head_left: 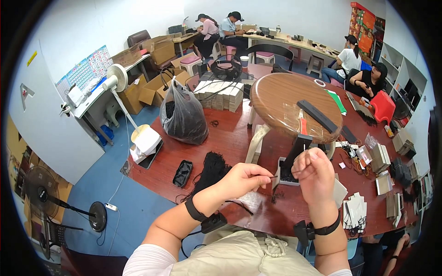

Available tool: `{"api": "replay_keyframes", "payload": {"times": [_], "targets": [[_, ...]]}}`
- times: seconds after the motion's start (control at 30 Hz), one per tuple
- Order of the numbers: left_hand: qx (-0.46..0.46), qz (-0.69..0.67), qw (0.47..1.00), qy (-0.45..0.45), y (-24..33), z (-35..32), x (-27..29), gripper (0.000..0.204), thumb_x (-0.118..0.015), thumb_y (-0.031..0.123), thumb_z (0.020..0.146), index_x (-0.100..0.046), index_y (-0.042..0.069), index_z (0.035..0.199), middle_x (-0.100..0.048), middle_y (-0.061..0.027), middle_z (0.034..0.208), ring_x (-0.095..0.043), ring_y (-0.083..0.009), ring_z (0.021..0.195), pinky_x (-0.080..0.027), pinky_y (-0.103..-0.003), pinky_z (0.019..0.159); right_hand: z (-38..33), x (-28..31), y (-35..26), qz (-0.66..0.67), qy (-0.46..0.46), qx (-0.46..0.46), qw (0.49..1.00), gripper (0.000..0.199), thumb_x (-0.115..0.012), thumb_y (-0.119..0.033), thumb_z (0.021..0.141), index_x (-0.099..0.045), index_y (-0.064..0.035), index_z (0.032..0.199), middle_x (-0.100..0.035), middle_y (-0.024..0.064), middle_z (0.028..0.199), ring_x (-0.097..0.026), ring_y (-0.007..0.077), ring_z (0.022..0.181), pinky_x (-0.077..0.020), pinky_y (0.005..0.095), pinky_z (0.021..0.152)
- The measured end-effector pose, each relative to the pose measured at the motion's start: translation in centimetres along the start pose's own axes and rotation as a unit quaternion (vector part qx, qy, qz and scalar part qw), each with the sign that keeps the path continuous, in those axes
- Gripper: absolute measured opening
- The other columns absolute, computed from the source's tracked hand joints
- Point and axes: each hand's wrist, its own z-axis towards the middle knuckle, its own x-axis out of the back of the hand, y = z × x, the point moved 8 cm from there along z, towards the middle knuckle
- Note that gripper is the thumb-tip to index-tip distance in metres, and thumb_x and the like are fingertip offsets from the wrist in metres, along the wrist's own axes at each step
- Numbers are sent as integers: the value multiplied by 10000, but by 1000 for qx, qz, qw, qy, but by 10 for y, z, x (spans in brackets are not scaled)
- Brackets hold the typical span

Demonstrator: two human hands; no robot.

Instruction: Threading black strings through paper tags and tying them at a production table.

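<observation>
A thin black cord (276, 176) runs between my two hands above the near edge of the table. My left hand (246, 180) pinches one end between thumb and forefinger. My right hand (315, 171) is curled closed around the other end, its fingertips partly hidden. Just behind the hands, a black strip (295, 154) leans from the round wooden stool (281, 99) down to a small white box (289, 183) with dark bits in it. Left of my left hand lies a bundle of black cords (211, 172). A small black tray (183, 173) sits beside that bundle.
A plastic bag (183, 115) of black material and stacked pale boxes (220, 94) stand on the red-brown table (230, 124). White cards (354, 212) lie at right. A white fan (117, 78) and a floor fan (43, 193) are at left. Several people sit farther back.
</observation>
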Motion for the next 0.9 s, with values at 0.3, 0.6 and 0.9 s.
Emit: {"api": "replay_keyframes", "payload": {"times": [0.3,0.6,0.9], "targets": [[-5,-78,996,33,0,-4,14,65,-628,-15,845,-620,-28,908,-669,-88,797,-606,-101,620,-492,-226,559,-33,3,30,233,-273,-244,901,375,-464,-168,931,-523,43,1236,-568,115,614,-410,151,476,-347,289,462],[-278,456,845,-14,65,-12,-31,275,-579,-81,692,-660,32,930,-640,-102,793,-627,-254,718,-512,-340,667,-47,32,62,256,-141,-159,943,383,-575,-103,903,-520,-41,1277,-671,136,967,-516,139,556,-384,252,503],[-374,424,823,56,82,-16,-49,118,-667,2,720,-652,37,832,-622,-102,925,-615,-245,803,-491,-328,661,-50,16,55,-19,-81,-256,963,374,-625,-55,857,-542,51,1206,-663,138,998,-613,131,688,-477,227,559]]}}
